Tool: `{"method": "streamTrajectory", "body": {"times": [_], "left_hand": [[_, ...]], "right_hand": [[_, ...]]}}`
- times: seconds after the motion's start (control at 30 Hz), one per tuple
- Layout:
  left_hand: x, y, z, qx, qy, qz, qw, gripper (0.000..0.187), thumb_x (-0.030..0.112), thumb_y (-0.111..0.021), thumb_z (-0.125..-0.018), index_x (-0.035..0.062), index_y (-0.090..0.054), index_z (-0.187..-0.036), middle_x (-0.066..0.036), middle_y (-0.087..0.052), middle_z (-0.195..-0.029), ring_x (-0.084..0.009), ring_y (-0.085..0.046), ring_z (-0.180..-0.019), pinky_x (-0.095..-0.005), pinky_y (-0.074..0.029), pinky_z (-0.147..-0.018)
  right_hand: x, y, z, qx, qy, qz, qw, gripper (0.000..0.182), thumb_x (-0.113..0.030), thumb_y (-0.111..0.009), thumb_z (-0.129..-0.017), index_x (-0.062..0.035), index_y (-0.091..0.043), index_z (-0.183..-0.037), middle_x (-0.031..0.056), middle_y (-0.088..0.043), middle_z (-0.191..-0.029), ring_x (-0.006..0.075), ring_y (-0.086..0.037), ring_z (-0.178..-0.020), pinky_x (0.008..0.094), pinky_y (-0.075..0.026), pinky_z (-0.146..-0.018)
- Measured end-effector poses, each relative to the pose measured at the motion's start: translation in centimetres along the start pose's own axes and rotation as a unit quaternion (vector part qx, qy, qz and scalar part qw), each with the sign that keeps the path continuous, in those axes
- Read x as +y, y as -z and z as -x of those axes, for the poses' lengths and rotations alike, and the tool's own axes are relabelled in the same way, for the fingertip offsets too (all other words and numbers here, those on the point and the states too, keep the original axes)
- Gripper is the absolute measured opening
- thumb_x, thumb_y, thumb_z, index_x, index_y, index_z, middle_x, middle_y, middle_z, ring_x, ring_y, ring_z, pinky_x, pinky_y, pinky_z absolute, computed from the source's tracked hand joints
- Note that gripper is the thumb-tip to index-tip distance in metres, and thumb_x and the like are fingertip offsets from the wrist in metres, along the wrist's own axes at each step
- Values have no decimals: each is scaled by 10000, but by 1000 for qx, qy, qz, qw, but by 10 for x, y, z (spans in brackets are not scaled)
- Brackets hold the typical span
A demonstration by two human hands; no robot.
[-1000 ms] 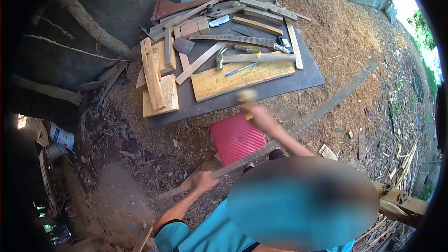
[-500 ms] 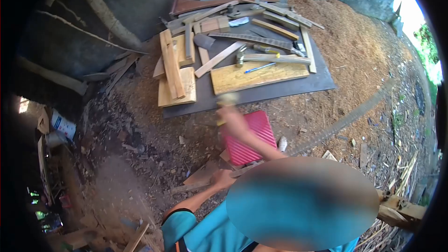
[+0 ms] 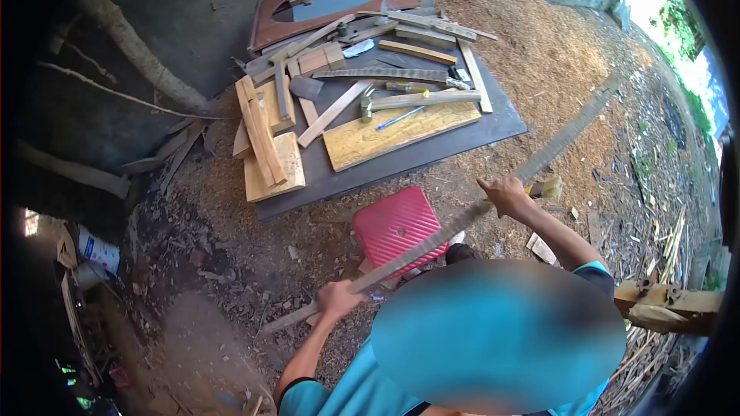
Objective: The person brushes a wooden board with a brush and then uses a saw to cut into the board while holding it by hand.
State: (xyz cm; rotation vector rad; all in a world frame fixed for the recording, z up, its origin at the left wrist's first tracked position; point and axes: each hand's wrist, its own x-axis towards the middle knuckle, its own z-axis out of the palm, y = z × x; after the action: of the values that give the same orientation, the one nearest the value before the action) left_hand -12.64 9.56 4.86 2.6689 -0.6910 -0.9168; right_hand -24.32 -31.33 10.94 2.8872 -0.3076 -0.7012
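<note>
Gripping: the left hand (image 3: pixel 339 298) is closing its fingers around the low end of the long toothed blade (image 3: pixel 432 239); the blade is slanting up and to the right, away from the body
Right hand: the right hand (image 3: pixel 505 194) is sitting against the blade about halfway along it; its fingers are curling tight around a pale wooden-handled tool (image 3: pixel 550 186), whose end is sticking out to the right; what the working end is I cannot tell
Changing: half a second ago this hand was hanging up over the red stool (image 3: pixel 393 223), left of the blade; now it is lying down at the blade's edge, further out along it; the left hand is keeping its grip at the low end
Meaning: the tool is probably being stroked along the teeth, one pass after another, so the work is looking mid-way rather than ending
Lying beyond: a dark sheet surface (image 3: pixel 493 127) is carrying a hammer (image 3: pixel 416 100), a pale plank (image 3: pixel 401 132), a blue pen (image 3: pixel 399 117) and offcuts; sawdust (image 3: pixel 539 54) is covering the ground behind
</note>
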Motion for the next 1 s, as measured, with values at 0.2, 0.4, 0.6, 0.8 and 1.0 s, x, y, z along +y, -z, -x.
{"method": "streamTrajectory", "body": {"times": [0.2,0.4,0.6,0.8,1.0], "left_hand": [[-15,25,-16,131,-38,-58,989,234,343,-672,-596,133,-655,-696,-129,-632,-689,-345,-614,-687,-437,-474,-635],[-23,85,-64,276,-84,-145,947,176,276,-666,-613,114,-605,-648,-122,-611,-667,-350,-596,-668,-459,-451,-613],[-34,145,-131,240,-63,-192,950,458,480,-762,-531,82,-612,-700,-59,-587,-738,-223,-534,-831,-344,-354,-747],[-31,168,-135,293,-29,-218,931,486,495,-755,-554,80,-639,-780,-65,-592,-785,-242,-510,-843,-354,-338,-781],[-37,170,-144,296,106,-179,932,524,428,-797,-546,78,-596,-879,-47,-502,-1003,-253,-424,-1021,-407,-286,-892]], "right_hand": [[12,-37,-32,44,-22,-42,998,146,-216,-640,-724,-73,-667,-730,84,-652,-711,219,-657,-666,331,-511,-545],[15,-10,-69,152,50,-85,983,149,-212,-629,-715,-68,-664,-705,90,-644,-690,227,-655,-657,345,-508,-534],[20,-6,-148,236,108,-118,959,141,-201,-647,-658,-62,-660,-682,115,-630,-652,259,-647,-656,370,-511,-556],[17,6,-187,294,114,-184,931,121,-163,-622,-647,-49,-649,-678,134,-634,-697,289,-644,-665,401,-516,-586],[3,4,-217,243,73,-246,936,351,-248,-730,-585,-50,-609,-848,118,-624,-805,307,-627,-738,423,-502,-627]]}}
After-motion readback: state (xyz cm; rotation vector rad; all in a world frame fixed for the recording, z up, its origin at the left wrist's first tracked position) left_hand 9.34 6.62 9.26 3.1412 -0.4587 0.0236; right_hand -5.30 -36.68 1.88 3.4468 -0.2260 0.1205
